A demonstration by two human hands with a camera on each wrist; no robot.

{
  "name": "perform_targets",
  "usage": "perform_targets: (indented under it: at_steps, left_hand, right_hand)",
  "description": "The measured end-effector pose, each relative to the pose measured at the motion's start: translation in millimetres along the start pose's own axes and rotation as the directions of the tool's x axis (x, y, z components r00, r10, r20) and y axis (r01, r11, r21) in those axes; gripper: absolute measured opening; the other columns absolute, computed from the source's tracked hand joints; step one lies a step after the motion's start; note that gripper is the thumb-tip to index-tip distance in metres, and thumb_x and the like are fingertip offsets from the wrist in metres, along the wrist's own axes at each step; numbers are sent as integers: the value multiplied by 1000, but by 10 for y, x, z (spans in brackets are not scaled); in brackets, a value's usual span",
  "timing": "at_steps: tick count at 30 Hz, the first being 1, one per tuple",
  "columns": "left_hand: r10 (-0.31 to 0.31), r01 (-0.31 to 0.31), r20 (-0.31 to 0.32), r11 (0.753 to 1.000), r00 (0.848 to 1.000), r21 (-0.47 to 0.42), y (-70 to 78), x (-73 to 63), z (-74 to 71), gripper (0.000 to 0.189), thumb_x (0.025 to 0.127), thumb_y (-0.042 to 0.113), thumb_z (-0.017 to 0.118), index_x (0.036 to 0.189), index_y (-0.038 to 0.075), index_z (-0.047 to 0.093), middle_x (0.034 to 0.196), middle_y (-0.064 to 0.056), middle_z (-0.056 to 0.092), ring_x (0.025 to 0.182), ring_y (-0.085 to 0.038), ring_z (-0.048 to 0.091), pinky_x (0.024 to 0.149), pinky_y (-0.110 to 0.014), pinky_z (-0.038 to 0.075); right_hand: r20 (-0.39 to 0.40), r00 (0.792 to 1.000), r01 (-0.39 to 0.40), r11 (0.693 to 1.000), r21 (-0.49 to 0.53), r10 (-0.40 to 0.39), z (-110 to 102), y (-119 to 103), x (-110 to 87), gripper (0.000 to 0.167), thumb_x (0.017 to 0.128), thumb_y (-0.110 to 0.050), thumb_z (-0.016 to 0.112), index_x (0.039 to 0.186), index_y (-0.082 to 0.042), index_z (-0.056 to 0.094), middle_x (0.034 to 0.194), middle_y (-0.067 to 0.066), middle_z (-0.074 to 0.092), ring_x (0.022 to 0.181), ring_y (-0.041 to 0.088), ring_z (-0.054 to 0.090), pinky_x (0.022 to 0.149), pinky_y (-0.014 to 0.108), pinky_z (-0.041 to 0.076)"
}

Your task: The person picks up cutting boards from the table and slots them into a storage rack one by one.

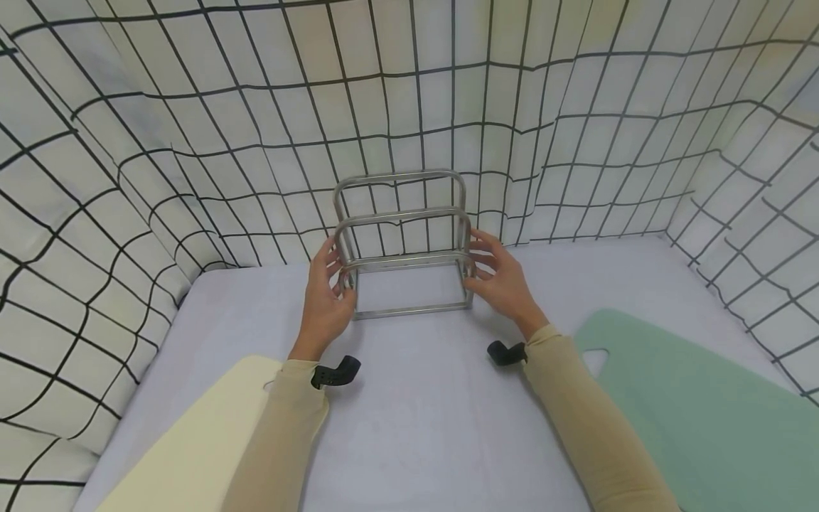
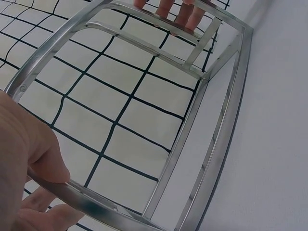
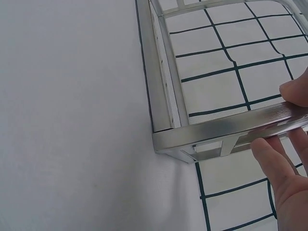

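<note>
So you've got both hands on the metal rack [image 1: 412, 261], one at each end; it's upright toward the back of the white table [image 1: 422, 405], roughly in the middle and just in front of the gridded backdrop [image 1: 256, 107]; the base bar is right down at the tabletop, though I can't tell if it's touching all the way along.

Your left hand [image 1: 324, 304] is holding the left end, thumb on the near side and fingers round behind; the left wrist view shows the thumb over a bar with fingertips under it; your right hand [image 1: 504, 281] does the same at the right end, thumb on one face of the bar and fingers on the other, so neither hand is spread wide.

Nearer you there are two boards, both well apart from the rack; the cream board [image 1: 192, 434] is on your left, partly hidden by your left sleeve [image 1: 275, 441]; the green board [image 1: 691, 405] lies over on your right, beside your right sleeve [image 1: 589, 427], with its handle slot showing; there's also a black piece at each wrist.
</note>
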State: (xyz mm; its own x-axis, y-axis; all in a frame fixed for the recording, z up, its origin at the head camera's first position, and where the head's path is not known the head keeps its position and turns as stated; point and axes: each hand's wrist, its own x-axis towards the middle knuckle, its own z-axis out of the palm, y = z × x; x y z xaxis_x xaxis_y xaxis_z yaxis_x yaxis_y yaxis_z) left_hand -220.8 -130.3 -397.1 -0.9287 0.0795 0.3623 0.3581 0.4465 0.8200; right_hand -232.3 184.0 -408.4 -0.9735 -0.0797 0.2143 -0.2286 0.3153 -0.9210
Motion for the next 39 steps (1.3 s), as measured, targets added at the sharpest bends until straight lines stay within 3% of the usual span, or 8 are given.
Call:
perform_targets:
  at_steps: [11, 39]
  left_hand:
    - [-4, 4, -16, 1000, 1000, 11, 10, -3, 33, 89, 91, -12, 50, 166, 24, 18, 161, -17, 33, 152, -38, 40, 118, -55, 45]
    - [29, -29, 9, 999, 1000, -31, 21, -9, 123, 90, 91, -14, 49, 166, 25, 19, 160, -21, 32, 152, -40, 39, 119, -55, 43]
  right_hand:
    - [21, 1000, 4, 1000, -9, -4, -47, -6, -1, 90, 83, 5, 72, 157, -32, 37, 155, 13, 48, 144, 36, 52, 116, 48, 48]
    - [39, 999, -14, 1000, 18, 13, -179, 6, 19, 88, 84, 7, 71, 157, -29, 37, 154, 15, 49, 144, 37, 52, 117, 49, 48]
